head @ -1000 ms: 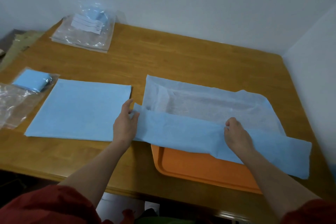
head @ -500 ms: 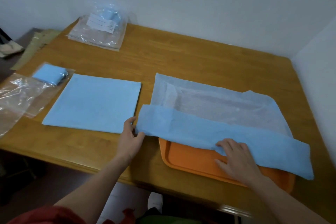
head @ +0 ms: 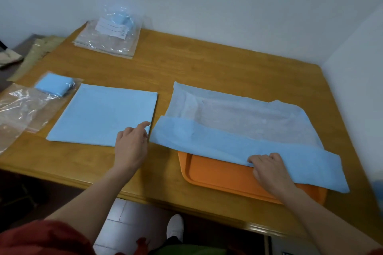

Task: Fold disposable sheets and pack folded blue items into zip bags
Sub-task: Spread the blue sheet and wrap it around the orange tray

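On tray [head: 217, 176], right hand [head: 269, 172] pinches draped sheet [head: 207, 143]; left hand [head: 130, 147] released (on folded sheet [head: 99, 114]).

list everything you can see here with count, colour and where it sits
table: 1, brown wood, fills the view
tray: 1, orange, near right edge, partly under the open sheet
open sheet: 1, blue with a white inner face, over the tray, near strip folded up
folded sheet: 1, blue square, left of the tray
small folded pad: 1, blue, inside the zip bag
zip bag: 1, clear, left edge
bag stack: 1 pile, clear, white label, far left corner
shoe: 1, white, floor below the table
left hand: index finger on the folded sheet's near right corner
right hand: grips the open sheet's near edge
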